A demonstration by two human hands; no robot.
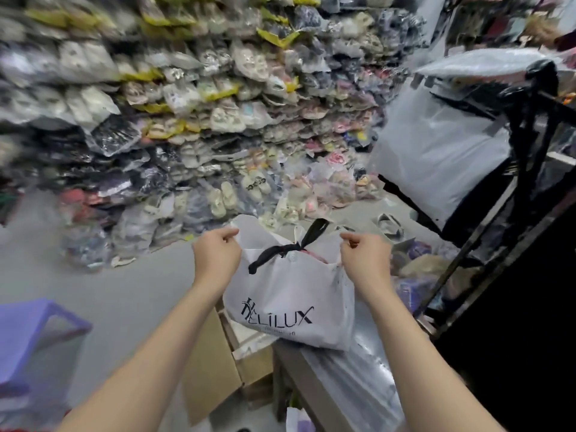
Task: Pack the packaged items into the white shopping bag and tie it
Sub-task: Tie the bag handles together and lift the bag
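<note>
Two hands hold the white shopping bag [290, 300] by its mouth: the left hand [216, 255] has its fingers closed on the left upper edge, the right hand [363, 255] pinches the right edge. Between them, nearly midway, sits the black ribbon [282, 252], knotted, its ends running from near-left to far-right. Something pink shows inside, and the bag's base rests on a ledge [290, 357] just beside a cardboard box [212, 363].
</note>
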